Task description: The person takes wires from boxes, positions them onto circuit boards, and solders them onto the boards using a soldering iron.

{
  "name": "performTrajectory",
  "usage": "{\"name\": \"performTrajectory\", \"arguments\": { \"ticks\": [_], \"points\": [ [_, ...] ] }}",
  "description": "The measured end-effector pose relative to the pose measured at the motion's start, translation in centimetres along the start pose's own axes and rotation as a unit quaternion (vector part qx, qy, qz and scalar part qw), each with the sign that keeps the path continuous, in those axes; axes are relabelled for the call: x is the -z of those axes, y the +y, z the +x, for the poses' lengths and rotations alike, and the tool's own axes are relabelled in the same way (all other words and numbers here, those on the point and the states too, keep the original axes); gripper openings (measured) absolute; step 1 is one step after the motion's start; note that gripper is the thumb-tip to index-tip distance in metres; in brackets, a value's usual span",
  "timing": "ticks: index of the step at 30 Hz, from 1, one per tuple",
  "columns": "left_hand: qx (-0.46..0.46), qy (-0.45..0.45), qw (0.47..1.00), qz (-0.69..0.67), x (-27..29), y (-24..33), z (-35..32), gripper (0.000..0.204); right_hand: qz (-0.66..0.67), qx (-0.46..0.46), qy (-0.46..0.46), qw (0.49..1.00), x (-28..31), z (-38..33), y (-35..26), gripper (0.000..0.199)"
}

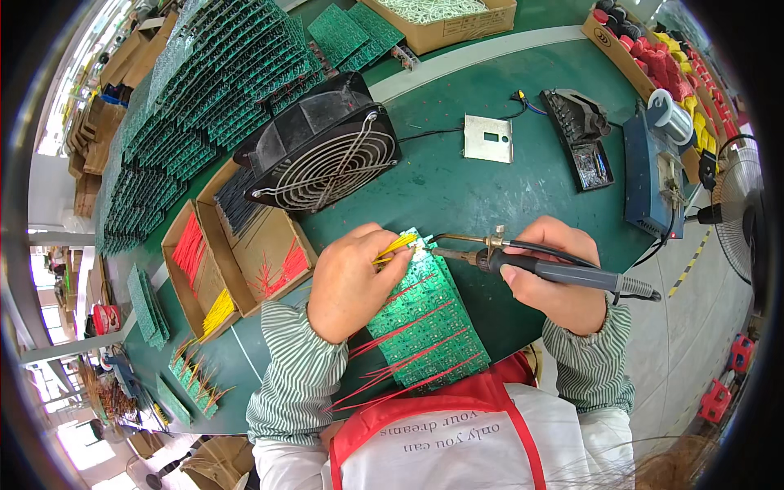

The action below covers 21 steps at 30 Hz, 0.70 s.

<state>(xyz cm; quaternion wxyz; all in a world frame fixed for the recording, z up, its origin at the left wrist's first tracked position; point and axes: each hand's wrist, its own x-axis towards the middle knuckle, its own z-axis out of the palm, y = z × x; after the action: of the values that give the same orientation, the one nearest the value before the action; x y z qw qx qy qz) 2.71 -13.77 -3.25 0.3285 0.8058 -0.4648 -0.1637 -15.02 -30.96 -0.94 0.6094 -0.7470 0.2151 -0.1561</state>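
Note:
A green circuit board panel (433,327) lies on the table in front of me, with red wires (416,353) running off its left side. My left hand (355,273) is closed in a pinch on several yellow wires (396,247), held against the panel's far end. My right hand (555,273) is wrapped round a grey and black soldering iron (555,271). Its metal tip points left and reaches the far end of the panel, close to the yellow wires. A thin tube mounted on the iron ends near the same spot. Whether the tip touches the board is hard to tell.
A black fan (322,147) stands beyond my left hand. Cardboard trays (237,253) hold red, yellow and black wires. Stacked circuit boards (212,90) fill the far left. At right are a blue soldering station (653,171), a solder spool (671,118) and an iron holder (580,139).

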Motion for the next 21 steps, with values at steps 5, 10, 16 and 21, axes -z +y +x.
{"name": "performTrajectory", "arguments": {
  "ticks": [5, 10, 16, 21],
  "points": [
    [-0.001, -0.003, 1.0, 0.0, 0.1, 0.2, -0.1, 0.014, -0.006, 0.004, 0.001, 1.0, -0.1, -0.2, -0.1, 0.016],
    [-0.005, 0.001, 1.0, -0.001, 0.0, 0.0, -0.2, 0.014, 0.005, 0.002, 0.021, 1.0, 0.3, -0.7, 0.0, 0.016],
    [-0.034, 0.061, 0.994, 0.081, 2.4, -0.7, -1.9, 0.012, -0.023, 0.008, 0.013, 1.0, 0.7, -1.9, -0.6, 0.016],
    [0.06, 0.14, 0.941, 0.301, 5.7, -0.2, -6.3, 0.011, -0.027, 0.064, -0.007, 0.998, -0.2, -2.8, -0.9, 0.017]
  ]
}}
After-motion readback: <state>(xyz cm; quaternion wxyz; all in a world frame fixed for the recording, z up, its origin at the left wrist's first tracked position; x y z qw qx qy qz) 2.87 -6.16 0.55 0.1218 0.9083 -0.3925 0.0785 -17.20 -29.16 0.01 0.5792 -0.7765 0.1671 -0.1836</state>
